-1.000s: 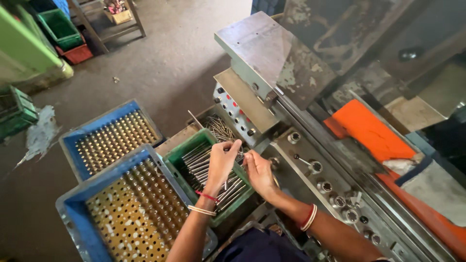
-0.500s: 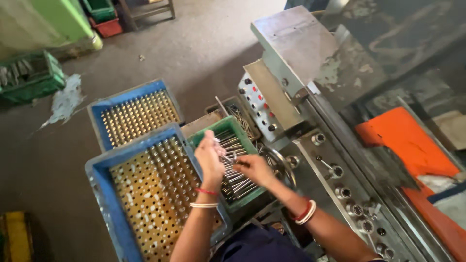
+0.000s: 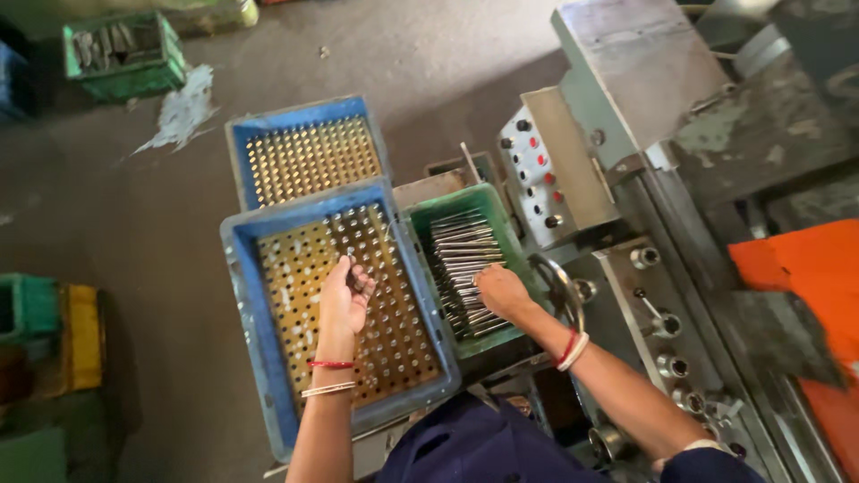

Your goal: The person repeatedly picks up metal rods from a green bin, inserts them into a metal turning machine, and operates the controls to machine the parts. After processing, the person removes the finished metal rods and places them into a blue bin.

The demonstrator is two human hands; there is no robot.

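My left hand [image 3: 343, 300] hovers over the near blue crate [image 3: 259, 340], whose yellow perforated rack holds several upright metal parts. A small dark metal pin [image 3: 352, 273] is gripped between its fingers. My right hand [image 3: 501, 291] rests curled, palm down, on the pile of grey metal rods [image 3: 461, 255] in the green crate [image 3: 501, 210] beside the machine; whether it grips any rods is hidden.
A second blue crate [image 3: 304, 121] with a filled rack stands behind the first. The grey machine [image 3: 644, 80] with a button panel [image 3: 541, 183] and a handwheel [image 3: 562, 291] is on the right. A green crate [image 3: 125, 58] sits on the floor far left; an orange cover [image 3: 805, 268] lies right.
My left hand has moved from the green crate leftward over the near blue crate, carrying a pin. My right hand stays on the rods. The view has shifted left and down.
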